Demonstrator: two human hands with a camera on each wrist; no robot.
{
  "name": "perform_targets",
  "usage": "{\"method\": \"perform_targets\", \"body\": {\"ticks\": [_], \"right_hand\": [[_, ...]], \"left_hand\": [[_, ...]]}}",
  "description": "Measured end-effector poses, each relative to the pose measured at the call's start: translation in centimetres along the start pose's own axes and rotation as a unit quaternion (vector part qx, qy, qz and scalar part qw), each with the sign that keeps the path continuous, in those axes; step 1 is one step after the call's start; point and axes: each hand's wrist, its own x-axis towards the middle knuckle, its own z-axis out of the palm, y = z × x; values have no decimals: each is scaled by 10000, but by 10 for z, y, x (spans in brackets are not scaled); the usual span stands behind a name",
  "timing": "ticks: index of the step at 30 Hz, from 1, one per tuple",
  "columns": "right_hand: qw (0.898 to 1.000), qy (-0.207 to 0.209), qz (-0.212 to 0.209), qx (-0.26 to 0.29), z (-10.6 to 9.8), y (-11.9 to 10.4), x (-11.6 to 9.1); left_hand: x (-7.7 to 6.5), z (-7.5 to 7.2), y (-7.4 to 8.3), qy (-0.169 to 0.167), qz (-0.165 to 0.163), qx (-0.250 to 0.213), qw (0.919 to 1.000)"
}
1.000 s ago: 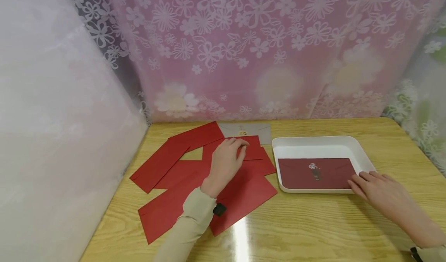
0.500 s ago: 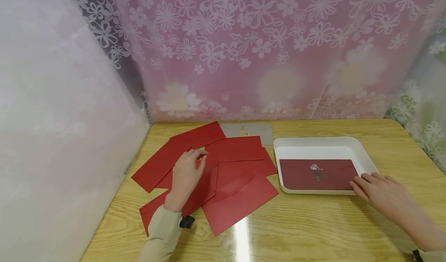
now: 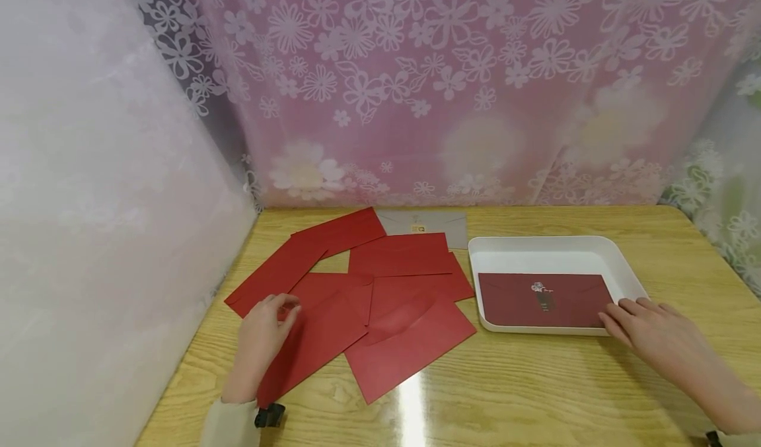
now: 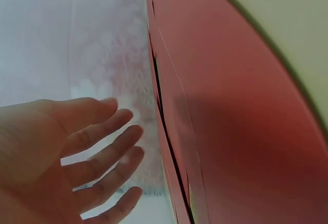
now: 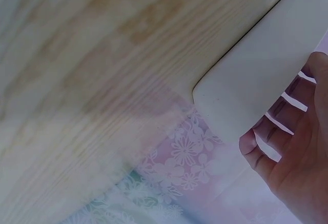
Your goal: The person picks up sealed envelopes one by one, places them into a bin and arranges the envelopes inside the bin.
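Observation:
My left hand (image 3: 261, 331) hovers over the front left of a spread of red envelopes (image 3: 321, 328), its fingers loosely bent and nothing between them. The left wrist view shows the same hand (image 4: 77, 152) with fingers apart, beside a red envelope (image 4: 225, 90). At the right, a dark red envelope (image 3: 517, 305) with a printed flower lies in a white tray (image 3: 547, 243). My right hand (image 3: 660, 335) rests at the tray's front right corner, thumb tip by the envelope's corner. Seen from the right wrist, that hand (image 5: 302, 142) has its fingertips along the tray's rim (image 5: 251, 90).
A grey envelope (image 3: 446, 226) with a small gold mark lies at the back, partly under the red ones. Wooden tabletop (image 3: 523, 387) shows in front of the tray. A pink flowered curtain (image 3: 416, 123) hangs behind, and a white sheet (image 3: 119, 203) at the left.
My left hand has moved left and toward me across the red envelopes, uncovering those in the middle. The right hand stays at the tray's corner. The view has shifted slightly.

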Motion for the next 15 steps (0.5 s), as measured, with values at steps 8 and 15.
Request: {"method": "perform_targets", "body": {"ticks": [8, 15], "right_hand": [[9999, -137, -22, -54, -2, -3, -1], [9995, -300, 22, -34, -2, -2, -1]], "left_hand": [[-14, -15, -15, -1029, -279, 31, 9943], [-18, -11, -22, -1731, -474, -154, 9836]]}}
